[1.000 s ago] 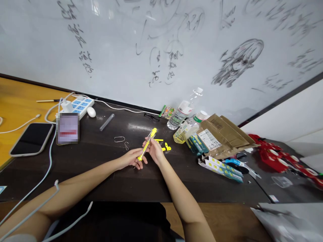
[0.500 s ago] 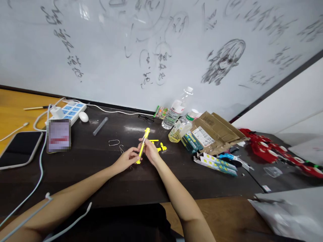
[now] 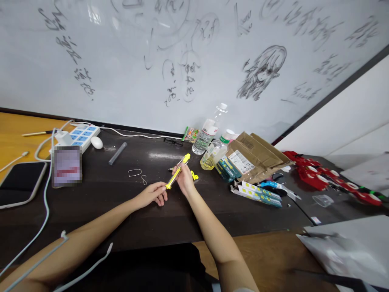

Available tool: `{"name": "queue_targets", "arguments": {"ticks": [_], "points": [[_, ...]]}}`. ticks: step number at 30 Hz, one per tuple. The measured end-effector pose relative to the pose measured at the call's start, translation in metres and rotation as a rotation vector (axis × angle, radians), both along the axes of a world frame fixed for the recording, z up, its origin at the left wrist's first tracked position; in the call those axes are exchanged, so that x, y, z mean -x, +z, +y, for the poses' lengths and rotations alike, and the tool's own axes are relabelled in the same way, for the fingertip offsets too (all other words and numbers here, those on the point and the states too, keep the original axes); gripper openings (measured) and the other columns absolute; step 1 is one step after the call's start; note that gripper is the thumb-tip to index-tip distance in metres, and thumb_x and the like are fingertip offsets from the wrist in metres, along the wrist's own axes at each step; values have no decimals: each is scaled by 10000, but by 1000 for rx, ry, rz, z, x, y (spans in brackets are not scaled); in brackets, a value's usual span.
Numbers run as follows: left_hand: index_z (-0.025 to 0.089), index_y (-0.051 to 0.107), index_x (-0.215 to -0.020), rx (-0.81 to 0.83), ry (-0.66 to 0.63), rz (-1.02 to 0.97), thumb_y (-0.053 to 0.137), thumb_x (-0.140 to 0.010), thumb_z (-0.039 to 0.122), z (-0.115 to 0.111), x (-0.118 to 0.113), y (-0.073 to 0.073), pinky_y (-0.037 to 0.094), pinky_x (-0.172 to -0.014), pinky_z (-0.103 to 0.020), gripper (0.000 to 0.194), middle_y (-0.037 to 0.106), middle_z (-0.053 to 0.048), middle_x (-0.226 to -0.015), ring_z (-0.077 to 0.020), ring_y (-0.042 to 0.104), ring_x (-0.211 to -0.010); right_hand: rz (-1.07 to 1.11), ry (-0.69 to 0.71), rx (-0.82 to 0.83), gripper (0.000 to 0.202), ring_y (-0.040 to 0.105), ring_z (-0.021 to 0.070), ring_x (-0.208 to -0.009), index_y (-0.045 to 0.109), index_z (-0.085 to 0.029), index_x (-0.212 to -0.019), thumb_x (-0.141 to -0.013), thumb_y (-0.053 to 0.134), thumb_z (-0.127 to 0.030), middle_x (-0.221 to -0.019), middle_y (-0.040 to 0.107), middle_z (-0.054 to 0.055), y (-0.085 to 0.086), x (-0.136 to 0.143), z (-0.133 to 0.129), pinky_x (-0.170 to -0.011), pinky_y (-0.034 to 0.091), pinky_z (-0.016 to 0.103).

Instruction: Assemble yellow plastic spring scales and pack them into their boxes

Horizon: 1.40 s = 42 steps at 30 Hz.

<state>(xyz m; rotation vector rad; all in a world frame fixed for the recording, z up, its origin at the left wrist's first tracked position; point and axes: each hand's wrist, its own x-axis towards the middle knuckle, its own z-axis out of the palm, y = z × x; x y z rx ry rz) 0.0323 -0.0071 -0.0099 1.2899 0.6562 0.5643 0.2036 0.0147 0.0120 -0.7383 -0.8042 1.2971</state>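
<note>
Nearest, both forearms reach out over the dark table [image 3: 91,211]. The left hand [image 3: 153,195] has its fingers curled narrow, the tips close under the lower end of the yellow tool [image 3: 178,172]; whether they pinch it or only brush it is hard to tell. The right hand [image 3: 184,179] has its fingers closed around the tool's middle, holding it tilted, lower end to the left, upper end to the far right, lifted just off the table.

A likely risk: the grip sits on a thin, smooth shaft, so a twist from either hand could let it slip and drop among the small yellow pieces [image 3: 193,175] just beyond, scattering them. The two bent wire clips [image 3: 138,174] to the left are light and could be swept off by a wrist.

Farther off, the bottles [image 3: 209,136] stand near the cardboard packets [image 3: 255,156]; an elbow swing to the right could tip them.

The tool's tip is too small to read, and the palm hides part of its shaft. The red parts [image 3: 316,176] far right are blurred.
</note>
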Motion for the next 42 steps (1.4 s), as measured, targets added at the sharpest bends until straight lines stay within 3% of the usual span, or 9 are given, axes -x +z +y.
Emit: {"name": "queue_targets", "arguments": {"ticks": [3,6,11,14,19,26,32,34,42], "points": [[137,524,-983,-102,-101,50,508,-836,519,-4,-1,-2,472,-501,-218,410,559,19,-606,-106,579,-498,3,-59,-31,263,534,104,-564,511,-212,-803,-798,599,-460,-644,578,-28,4,-10,3,-517,415,214],[158,522,-923,-267,-56,132,377,-906,475,-7,1,0,444,-487,-217,349,513,36,-577,-102,536,-470,-13,-61,-26,274,535,105,-552,503,-212,-804,-794,596,-470,-644,573,-29,3,-14,5,-490,405,211],[190,509,-775,-878,41,453,302,-941,361,-11,7,9,399,-613,-236,315,549,7,-683,-132,547,-628,-38,-144,10,347,499,83,-472,479,-210,-795,-744,625,-520,-623,570,-46,-1,-20,11,-405,356,190],[196,521,-781,-1055,-3,553,297,-943,313,-13,7,8,371,-630,-237,300,577,-5,-719,-146,560,-670,-38,-288,32,378,478,71,-432,460,-210,-786,-707,660,-521,-584,562,-63,2,-36,17,-374,331,179],[195,534,-777,-1082,-14,563,325,-935,279,-15,3,6,351,-612,-227,275,582,0,-688,-140,560,-635,-3,-397,-21,370,522,65,-461,452,-209,-787,-708,675,-494,-578,558,-74,6,-48,17,-404,377,165],[193,532,-741,-1099,19,573,360,-918,255,-14,5,8,339,-603,-219,254,581,4,-680,-134,558,-627,-63,-69,11,334,512,82,-422,457,-211,-811,-760,636,-488,-553,560,-71,-5,-3,4,-393,416,186],[192,522,-735,-1095,-43,557,358,-912,233,-19,1,7,327,-594,-217,245,569,12,-659,-128,545,-610,14,-353,-60,351,520,66,-450,439,-207,-767,-734,670,-468,-556,562,-78,17,-46,8,-470,468,184],[193,530,-747,-1082,-28,551,350,-916,243,-19,1,8,330,-601,-219,252,578,9,-669,-130,548,-617,7,-370,-52,353,526,70,-455,438,-210,-770,-737,661,-482,-564,562,-76,18,-48,8,-467,466,187],[213,563,-834,-867,104,568,457,-865,415,-10,11,13,359,-582,-237,230,598,20,-674,-141,550,-594,-156,-51,46,324,556,108,-508,502,-204,-838,-767,618,-497,-633,619,-29,-20,18,-3,-532,489,243]]}}
